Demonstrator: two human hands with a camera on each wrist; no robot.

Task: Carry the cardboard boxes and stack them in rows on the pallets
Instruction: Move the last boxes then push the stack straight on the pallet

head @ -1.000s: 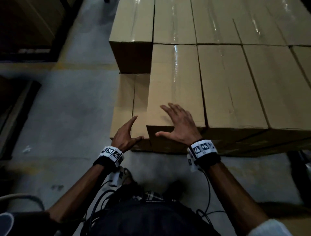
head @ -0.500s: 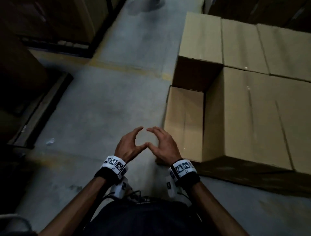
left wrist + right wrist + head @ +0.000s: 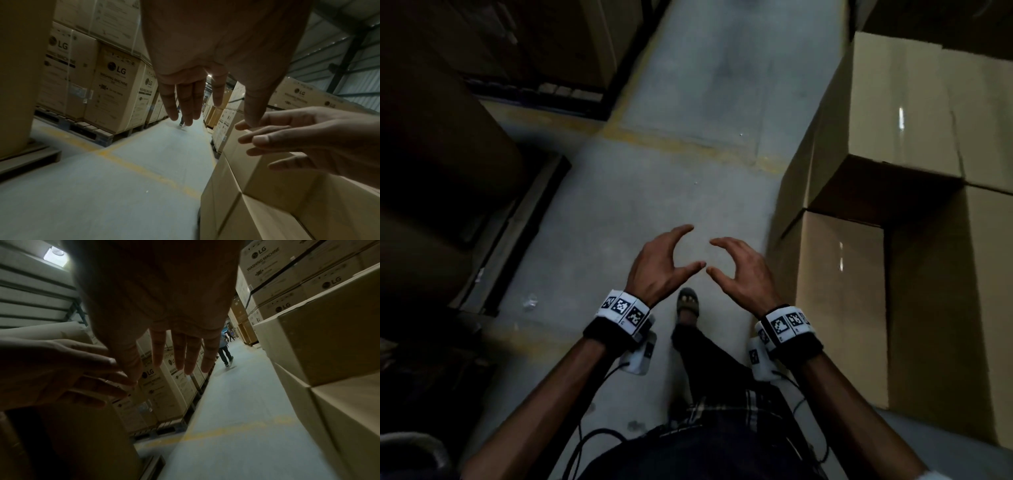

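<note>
Plain cardboard boxes [image 3: 893, 137] stand stacked at my right, a lower box [image 3: 839, 291] in front of the taller row; they also fill the lower right of the left wrist view [image 3: 267, 203] and the right of the right wrist view [image 3: 329, 345]. My left hand [image 3: 683, 247] and right hand [image 3: 722, 257] hover side by side over the concrete floor, left of the stack. Both hold nothing, fingers loosely curved, thumb tips nearly meeting. Neither hand touches a box.
Tall printed appliance cartons [image 3: 115, 91] on pallets [image 3: 92, 134] line the aisle's left side, with more at the far right [image 3: 287, 272]. A dark carton on a low pallet [image 3: 517, 240] sits at my left. A person [image 3: 225, 352] walks far down the aisle. Yellow floor lines [image 3: 688, 147] cross ahead.
My right hand lifted off the top of a stacked box and my left off its side. Both hands drew together, and the view swung left toward the aisle.
</note>
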